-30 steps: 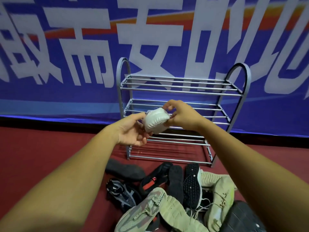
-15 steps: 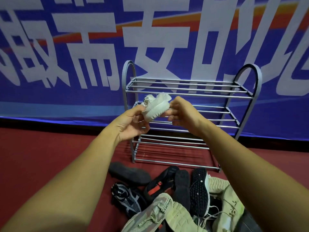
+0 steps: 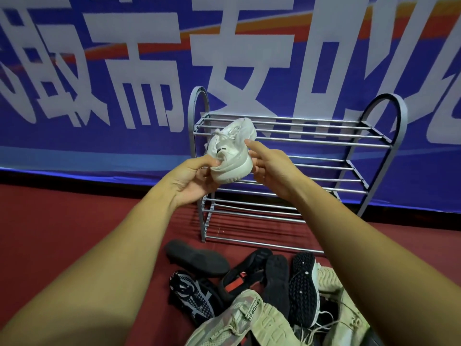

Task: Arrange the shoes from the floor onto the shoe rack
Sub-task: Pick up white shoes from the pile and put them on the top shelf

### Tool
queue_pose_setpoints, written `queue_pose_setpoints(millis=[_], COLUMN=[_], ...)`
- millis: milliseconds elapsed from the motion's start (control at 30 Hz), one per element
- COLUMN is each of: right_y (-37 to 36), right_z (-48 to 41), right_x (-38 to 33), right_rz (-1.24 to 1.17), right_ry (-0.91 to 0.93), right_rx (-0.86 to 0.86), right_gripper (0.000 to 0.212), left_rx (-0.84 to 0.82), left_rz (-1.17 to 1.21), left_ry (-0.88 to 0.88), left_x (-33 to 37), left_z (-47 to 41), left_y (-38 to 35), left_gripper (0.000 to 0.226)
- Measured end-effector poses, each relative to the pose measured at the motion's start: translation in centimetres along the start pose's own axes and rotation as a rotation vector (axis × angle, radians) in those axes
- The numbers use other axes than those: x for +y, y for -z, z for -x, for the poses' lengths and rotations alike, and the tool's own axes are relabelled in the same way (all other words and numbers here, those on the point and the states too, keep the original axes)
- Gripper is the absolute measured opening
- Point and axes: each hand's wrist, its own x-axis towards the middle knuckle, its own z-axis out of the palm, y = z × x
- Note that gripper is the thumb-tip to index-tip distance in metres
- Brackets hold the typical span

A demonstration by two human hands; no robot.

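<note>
White shoe (image 3: 230,151): held in the air before the left end of the shoe rack (image 3: 384,113), laces up, toe toward the top shelf (image 3: 311,144), heel toward the person.
Left hand (image 3: 197,176): grips the heel, thumb over the collar, palm under the sole.
Right hand (image 3: 272,168): holds the shoe's right side, forefinger laid on the upper, other fingers curled by the sole's edge.
Change: a second ago the shoe sat lower, about level with the middle shelf, its sole turned toward us. Now it is lifted and turned right way up at top-shelf height.
Meaning: probably lined up for setting down at the top shelf's left end (my reading, not an observation).
Remaining: pile of shoes (image 3: 262,290) on the red floor (image 3: 62,221) just before the rack, so most of the job lies ahead.
Hard to make out: whether the toe touches the top bars or only hangs before them. The left fingertips are hidden behind the shoe. The pile is cut off by the lower edge, so no count and no pairing.
Backdrop: blue banner (image 3: 99,136) behind the rack.
</note>
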Motion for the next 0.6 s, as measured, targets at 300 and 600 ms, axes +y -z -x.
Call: queue_pose_setpoints(millis=[300, 600], right_y=[-1.3, -4.8], right_z=[-2.2, -6.1], right_x=[0.9, 2.1], right_rz=[0.093, -0.111], right_ry=[-0.052, -0.035], right_rx=[0.035, 0.033], right_gripper=[0.059, 0.039], left_rx=[0.272, 0.342], left_rz=[0.016, -0.056], left_ry=[-0.154, -0.251], left_x=[1.2, 1.8], left_z=[-3.1, -5.6], left_y=[0.9, 2.7], left_gripper=[0.022, 0.025])
